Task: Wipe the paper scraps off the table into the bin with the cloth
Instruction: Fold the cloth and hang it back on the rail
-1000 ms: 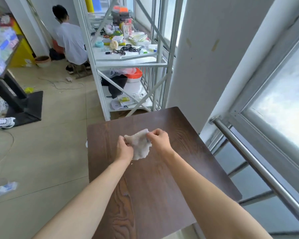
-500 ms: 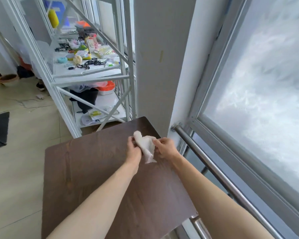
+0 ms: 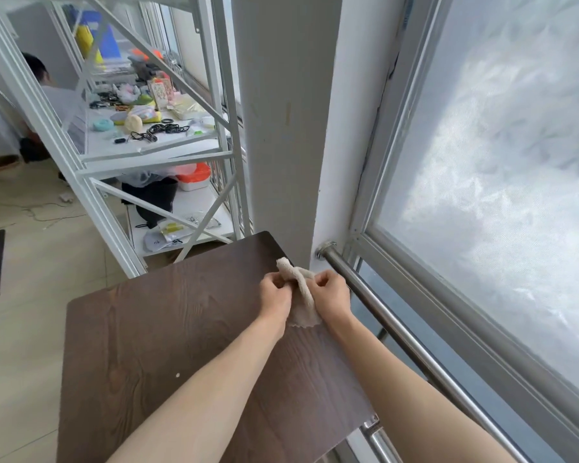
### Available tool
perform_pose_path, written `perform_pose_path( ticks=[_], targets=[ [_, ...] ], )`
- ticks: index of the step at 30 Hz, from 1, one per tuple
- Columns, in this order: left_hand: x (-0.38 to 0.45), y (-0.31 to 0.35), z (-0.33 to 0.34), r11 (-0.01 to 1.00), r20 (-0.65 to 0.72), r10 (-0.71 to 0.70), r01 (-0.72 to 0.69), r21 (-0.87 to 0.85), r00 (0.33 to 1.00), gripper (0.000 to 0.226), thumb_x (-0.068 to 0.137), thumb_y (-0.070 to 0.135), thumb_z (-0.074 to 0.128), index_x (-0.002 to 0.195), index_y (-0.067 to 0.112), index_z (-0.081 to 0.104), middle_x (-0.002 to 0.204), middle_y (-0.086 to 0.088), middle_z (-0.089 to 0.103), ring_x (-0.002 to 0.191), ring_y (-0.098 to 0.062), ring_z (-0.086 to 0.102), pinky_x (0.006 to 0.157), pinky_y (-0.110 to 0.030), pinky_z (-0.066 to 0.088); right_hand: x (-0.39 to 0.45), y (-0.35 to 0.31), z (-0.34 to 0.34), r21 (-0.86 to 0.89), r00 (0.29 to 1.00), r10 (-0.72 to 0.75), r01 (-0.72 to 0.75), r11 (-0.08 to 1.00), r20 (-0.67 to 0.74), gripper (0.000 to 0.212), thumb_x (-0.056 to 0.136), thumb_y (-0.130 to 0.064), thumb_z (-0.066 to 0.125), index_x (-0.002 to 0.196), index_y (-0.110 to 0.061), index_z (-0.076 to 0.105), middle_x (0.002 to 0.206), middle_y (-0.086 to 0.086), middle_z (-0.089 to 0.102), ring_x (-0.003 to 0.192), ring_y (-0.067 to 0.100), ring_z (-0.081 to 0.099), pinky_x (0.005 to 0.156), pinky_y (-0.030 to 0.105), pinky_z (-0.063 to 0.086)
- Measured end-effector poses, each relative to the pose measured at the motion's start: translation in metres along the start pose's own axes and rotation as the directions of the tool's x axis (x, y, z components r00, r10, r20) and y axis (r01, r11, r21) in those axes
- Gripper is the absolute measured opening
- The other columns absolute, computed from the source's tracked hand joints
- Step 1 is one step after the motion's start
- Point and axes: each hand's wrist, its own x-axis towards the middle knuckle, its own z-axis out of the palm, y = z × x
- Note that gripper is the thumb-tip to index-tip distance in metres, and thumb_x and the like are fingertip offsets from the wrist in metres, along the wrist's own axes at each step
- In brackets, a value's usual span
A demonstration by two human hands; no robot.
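A beige cloth (image 3: pixel 301 292) hangs bunched between my two hands above the far right corner of the dark brown wooden table (image 3: pixel 168 329). My left hand (image 3: pixel 274 295) pinches its left side and my right hand (image 3: pixel 331 295) pinches its right side, both fists closed on the fabric. One tiny white scrap (image 3: pixel 177 375) lies on the table near its middle. No bin is in view.
A steel rail (image 3: pixel 398 332) runs along the window at the table's right edge. A white pillar (image 3: pixel 281 128) stands just beyond the far corner. White metal shelving (image 3: pixel 154 152) crowded with small items stands behind the table. A person (image 3: pixel 47 91) crouches far left.
My head has turned right, so the table sits further left in view. Both hands have carried the cloth toward the table's far right corner and gathered it from spread to bunched.
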Motion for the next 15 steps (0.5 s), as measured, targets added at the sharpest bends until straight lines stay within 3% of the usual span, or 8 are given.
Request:
perform_pose_path(
  ticks=[4, 9, 15],
  targets=[
    [0.007, -0.003, 0.001, 0.993, -0.035, 0.038, -0.034, 0.114, 0.999, 0.01, 0.09, 0.009, 0.045, 0.099, 0.013, 0.048, 0.093, -0.006, 0.056, 0.092, -0.025, 0.055, 0.078, -0.034, 0.044, 0.0, -0.002, -0.012, -0.026, 0.996, -0.048, 0.047, 0.999, -0.069, 0.013, 0.086, -0.024, 0.058, 0.085, -0.014, 0.049, 0.073, -0.006, 0.054, 0.071, 0.016, 0.051, 0.06, 0.027, 0.038],
    [0.009, -0.004, 0.01, 0.969, -0.036, 0.058, -0.047, 0.241, 0.998, 0.011, 0.091, 0.019, 0.038, 0.099, 0.012, 0.043, 0.094, -0.006, 0.054, 0.095, -0.029, 0.055, 0.084, -0.041, 0.046, 0.003, -0.002, -0.031, -0.182, 0.989, -0.139, 0.126, 0.975, -0.06, 0.015, 0.09, -0.027, 0.053, 0.099, -0.015, 0.048, 0.089, 0.003, 0.064, 0.084, 0.024, 0.059, 0.073, 0.039, 0.048],
    [0.004, -0.007, 0.04, 0.93, 0.05, 0.19, -0.197, 0.311, 0.98, 0.01, 0.09, 0.004, 0.04, 0.094, 0.009, 0.033, 0.088, -0.003, 0.04, 0.082, -0.019, 0.04, 0.064, -0.026, 0.029, 0.029, -0.005, -0.071, -0.507, 0.934, -0.31, 0.184, 0.842, -0.176, 0.016, 0.09, -0.015, 0.043, 0.105, -0.014, 0.047, 0.09, 0.009, 0.068, 0.081, 0.035, 0.062, 0.063, 0.038, 0.043]
  ],
)
